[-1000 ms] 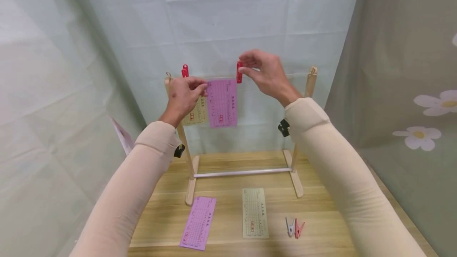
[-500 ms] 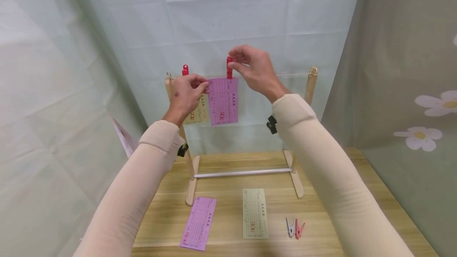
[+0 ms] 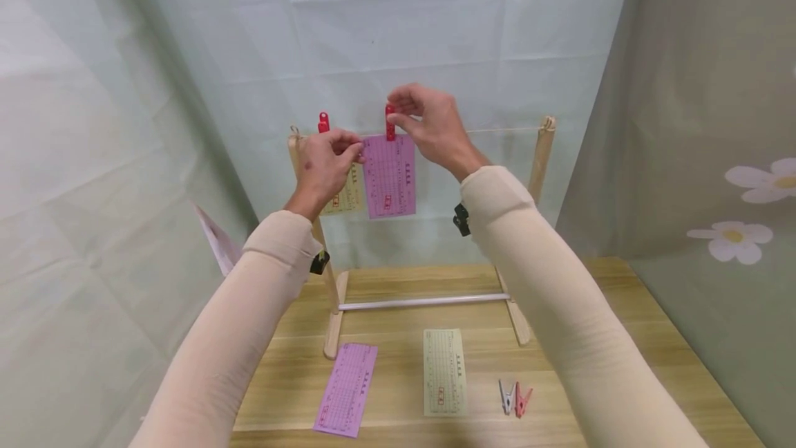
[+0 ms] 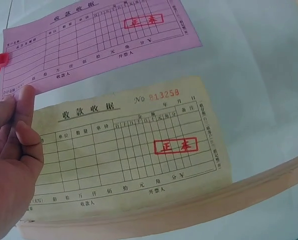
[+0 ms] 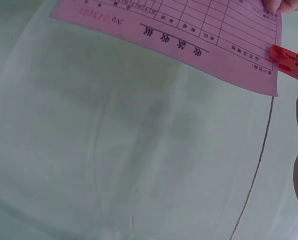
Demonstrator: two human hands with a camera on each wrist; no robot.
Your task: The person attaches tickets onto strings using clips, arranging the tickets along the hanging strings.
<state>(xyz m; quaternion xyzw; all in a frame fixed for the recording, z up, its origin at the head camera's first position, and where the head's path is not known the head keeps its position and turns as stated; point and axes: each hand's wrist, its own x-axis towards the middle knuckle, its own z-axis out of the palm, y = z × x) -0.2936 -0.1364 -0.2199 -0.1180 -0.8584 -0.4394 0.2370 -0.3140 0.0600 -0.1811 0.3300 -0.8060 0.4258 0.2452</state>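
A pink receipt slip (image 3: 390, 178) hangs at the string (image 3: 504, 131) of a wooden stand. My left hand (image 3: 327, 161) pinches its upper left corner between thumb and fingers. Above the slip's top edge my right hand (image 3: 433, 123) holds a red clothespin (image 3: 390, 123); in the right wrist view the clothespin's tip (image 5: 279, 55) overlaps the slip's edge at the string. Behind my left hand hangs a yellow receipt slip (image 4: 129, 150), partly covered by the hand in the head view. Another red clothespin (image 3: 323, 122) stands on the string above that yellow slip.
On the wooden table lie a second pink slip (image 3: 345, 389), a second yellow slip (image 3: 444, 372), a grey clothespin (image 3: 506, 397) and a pale red one (image 3: 523, 399). The stand's white crossbar (image 3: 423, 301) runs low between its posts. Cloth (image 3: 398, 33) surrounds the table.
My right hand has moved left with the red clothespin, from beside the pink slip's right corner to the middle of its top edge. My left hand has stayed at the corner.
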